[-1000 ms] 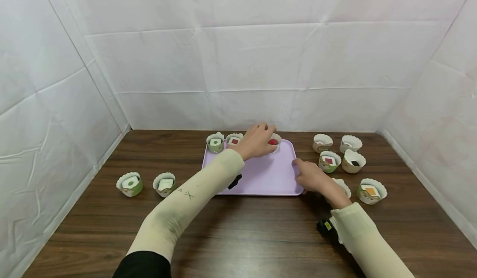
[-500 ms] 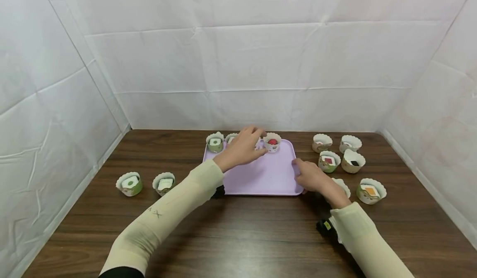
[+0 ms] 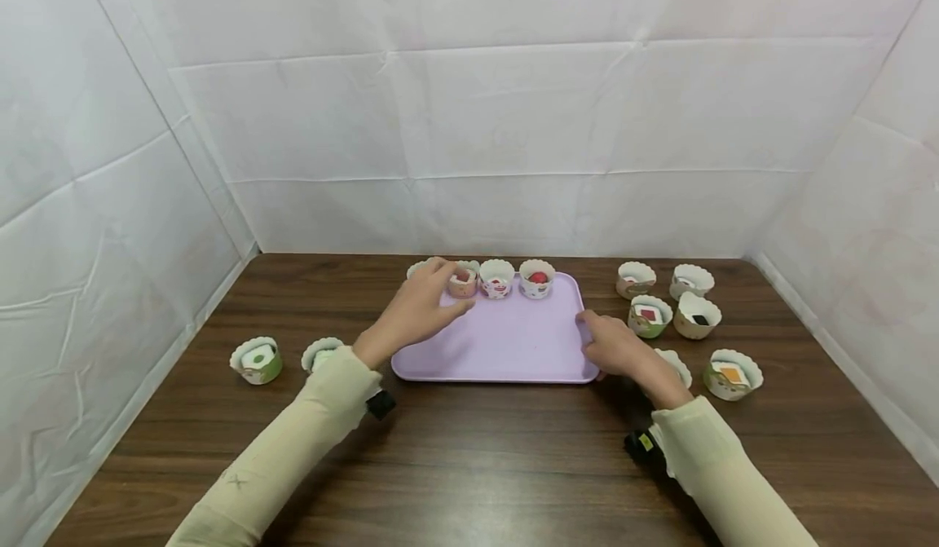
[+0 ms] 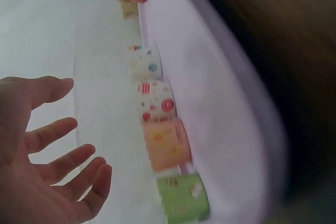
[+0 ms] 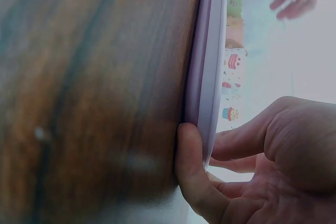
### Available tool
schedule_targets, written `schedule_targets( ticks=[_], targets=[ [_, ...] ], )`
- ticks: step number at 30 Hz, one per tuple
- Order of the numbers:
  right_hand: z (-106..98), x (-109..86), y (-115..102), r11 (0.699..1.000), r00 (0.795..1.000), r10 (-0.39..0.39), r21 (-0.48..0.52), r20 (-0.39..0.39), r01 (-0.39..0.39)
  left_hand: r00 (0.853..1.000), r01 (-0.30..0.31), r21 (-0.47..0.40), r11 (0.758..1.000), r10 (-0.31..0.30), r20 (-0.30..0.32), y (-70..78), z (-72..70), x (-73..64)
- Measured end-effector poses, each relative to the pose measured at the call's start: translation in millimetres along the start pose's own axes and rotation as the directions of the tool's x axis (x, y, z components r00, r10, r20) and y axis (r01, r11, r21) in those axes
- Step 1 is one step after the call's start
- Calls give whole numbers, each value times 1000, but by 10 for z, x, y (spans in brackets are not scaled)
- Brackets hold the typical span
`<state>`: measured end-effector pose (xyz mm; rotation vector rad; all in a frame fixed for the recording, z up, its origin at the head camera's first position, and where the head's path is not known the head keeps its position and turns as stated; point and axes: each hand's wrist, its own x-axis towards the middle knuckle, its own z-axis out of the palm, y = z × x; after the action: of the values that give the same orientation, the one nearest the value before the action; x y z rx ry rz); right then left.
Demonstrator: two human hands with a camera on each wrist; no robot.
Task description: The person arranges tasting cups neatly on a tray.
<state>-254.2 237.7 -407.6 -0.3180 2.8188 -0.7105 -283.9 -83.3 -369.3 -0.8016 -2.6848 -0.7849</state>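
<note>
A lilac tray [image 3: 506, 343] lies on the brown wood-grain table. Along its far edge stand paper cupcake cups in a row: a green cup [image 4: 185, 199] at the left, a pink cup [image 3: 463, 288], a white cup with red prints [image 3: 496, 286] and a white cup holding a red ball [image 3: 538, 279]. My left hand [image 3: 416, 310] hovers over the tray's left part, fingers spread and relaxed, nothing in them. In the head view it covers most of the green cup. My right hand [image 5: 262, 166] pinches the tray's right rim between thumb and fingers.
Several filled cups stand to the right, among them a green cup [image 3: 649, 316], one with a black piece [image 3: 695, 317] and one with an orange piece [image 3: 734, 376]. Two green cups, one of them [image 3: 257, 360], sit at the left. A white sheet [image 3: 469, 123] hangs behind.
My left hand has moved left and nearer, from beside the red-ball cup to the tray's left part, uncovering the middle cups. My right hand stays at the tray's rim.
</note>
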Motion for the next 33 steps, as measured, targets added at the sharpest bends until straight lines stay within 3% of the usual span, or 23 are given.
schedule_targets(
  ticks=[4, 8, 14, 21, 33],
  targets=[
    [16, 18, 12, 1000, 1000, 2, 2, 1, -2, 999, 45, 5, 999, -45, -27, -134, -158, -199],
    [17, 30, 20, 1000, 1000, 9, 1, 1, -9, 996, 48, -10, 999, -49, -74, -261, -308, -360],
    [11, 31, 26, 1000, 1000, 7, 4, 3, -7, 991, 79, -23, 997, -81, -106, -481, -438, -579],
    [-2, 15, 30, 1000, 1000, 12, -3, -1, -12, 986, 113, -34, 993, -116, -117, -683, -524, -749],
    [-10, -1, 6, 1000, 1000, 21, -2, -5, -21, 974, 176, 78, 981, -162, -156, -946, -802, -1017]
  ],
)
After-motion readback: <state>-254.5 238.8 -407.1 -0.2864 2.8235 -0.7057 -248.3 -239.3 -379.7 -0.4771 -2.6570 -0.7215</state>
